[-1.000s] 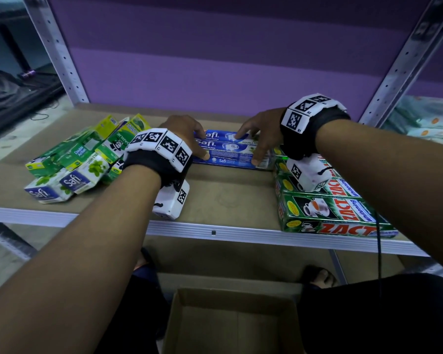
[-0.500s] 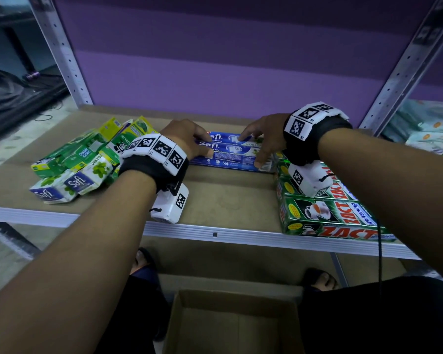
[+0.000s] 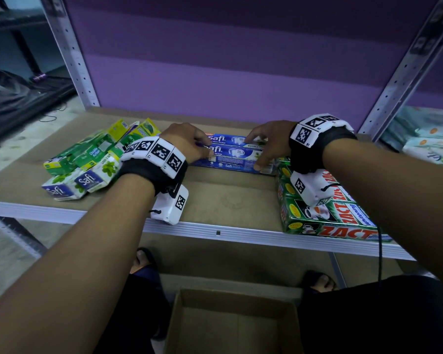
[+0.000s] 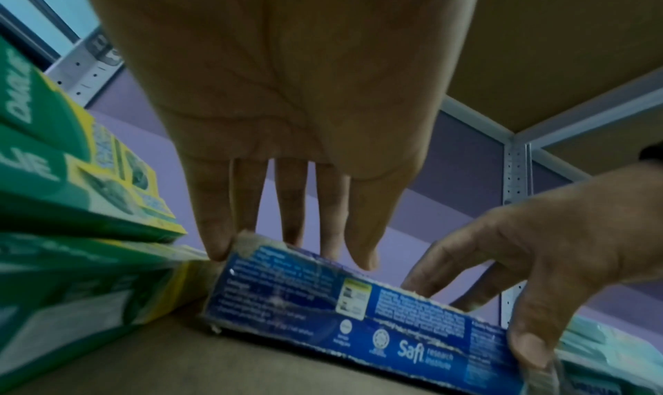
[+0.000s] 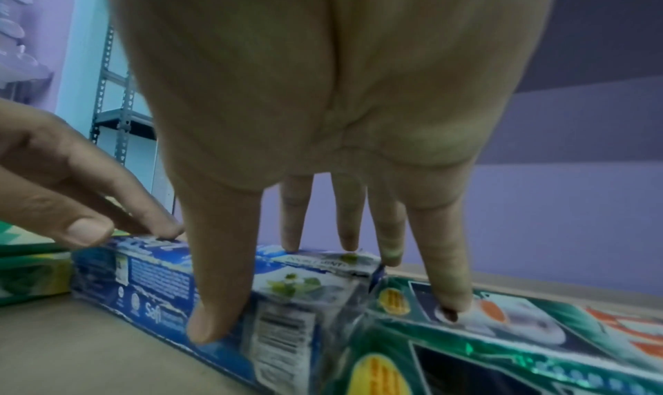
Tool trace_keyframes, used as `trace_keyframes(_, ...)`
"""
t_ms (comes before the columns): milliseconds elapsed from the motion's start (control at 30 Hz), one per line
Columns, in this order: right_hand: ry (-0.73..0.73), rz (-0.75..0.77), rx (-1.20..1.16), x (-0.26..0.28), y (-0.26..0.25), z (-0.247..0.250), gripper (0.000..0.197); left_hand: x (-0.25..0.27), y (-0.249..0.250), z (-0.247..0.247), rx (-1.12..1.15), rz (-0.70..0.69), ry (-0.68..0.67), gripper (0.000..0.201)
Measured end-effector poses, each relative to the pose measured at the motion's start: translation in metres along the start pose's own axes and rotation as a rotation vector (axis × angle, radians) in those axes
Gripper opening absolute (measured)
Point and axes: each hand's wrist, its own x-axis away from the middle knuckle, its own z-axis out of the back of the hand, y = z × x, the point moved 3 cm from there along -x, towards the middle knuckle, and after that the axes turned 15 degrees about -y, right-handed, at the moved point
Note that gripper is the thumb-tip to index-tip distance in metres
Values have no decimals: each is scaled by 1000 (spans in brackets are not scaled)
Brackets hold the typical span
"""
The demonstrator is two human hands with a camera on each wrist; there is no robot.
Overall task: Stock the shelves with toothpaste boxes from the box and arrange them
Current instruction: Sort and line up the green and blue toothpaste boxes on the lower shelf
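Head view: two blue Safi boxes [image 3: 234,155] lie side by side, long sides touching, lengthwise across the shelf [image 3: 225,200] at about 12 o'clock from its front edge.

Left hand [image 3: 187,143] sits on the boxes' left end. Fingers straight, spread slightly; tips touch the top edge and end, thumb on the top face. No curl around the box, as the left wrist view shows [image 4: 287,117].

Right hand [image 3: 269,141] on the right end. Fingers spread and straight; thumb pressed against the front face, middle fingers on top. Little finger rests on the neighbouring green Zact boxes [image 3: 325,213] (right wrist view).

Zact boxes: stacked at 3 o'clock of the blue pair, touching its right end, running toward the shelf's front edge.

Loose heap of green and white boxes [image 3: 92,162] at 9 o'clock, just beside the blue pair's left end.

Open cardboard box [image 3: 230,325] on the floor at 6 o'clock, below the shelf; the interior that shows is bare.
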Motion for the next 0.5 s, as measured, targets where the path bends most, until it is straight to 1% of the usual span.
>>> trace_keyframes(133,65,18,-56,10,-7,0,54,14,-10,12,45,-37,50,14)
trace_keyframes(233,108,43,-52,14,-23,2,42,29,-22,23,70,-75,134,16)
trace_keyframes(367,119,92,-42,15,-54,9,34,49,-43,39,139,-113,231,11)
trace_keyframes(500,116,131,-15,11,-91,16,32,68,-68,58,179,-125,339,12)
